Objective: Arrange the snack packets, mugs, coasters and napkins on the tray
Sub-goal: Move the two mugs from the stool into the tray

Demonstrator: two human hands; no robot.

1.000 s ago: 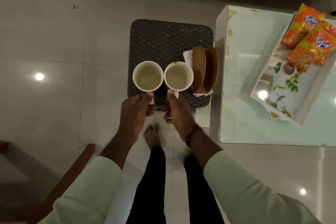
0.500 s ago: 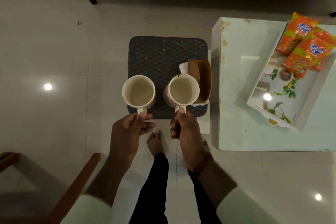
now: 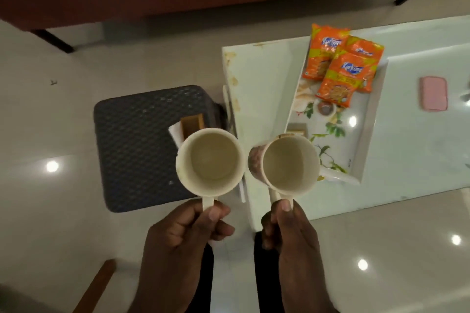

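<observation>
Two empty cream mugs being held upright: left hand (image 3: 183,244) clamping plain mug (image 3: 210,162) handle, right hand (image 3: 292,241) clamping floral-sided mug (image 3: 290,165) handle, beside tray (image 3: 371,124).

The left hand (image 3: 183,236) and the right hand (image 3: 292,241) are both bare, each thumb ending in a short, trimmed nail. Between them, at the near edge, show two legs in plain black trousers (image 3: 267,284).

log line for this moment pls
left hand: holds left mug by handle | right hand: holds right mug by handle | tray: packets, no mugs yet | stool: coasters, napkins
</observation>
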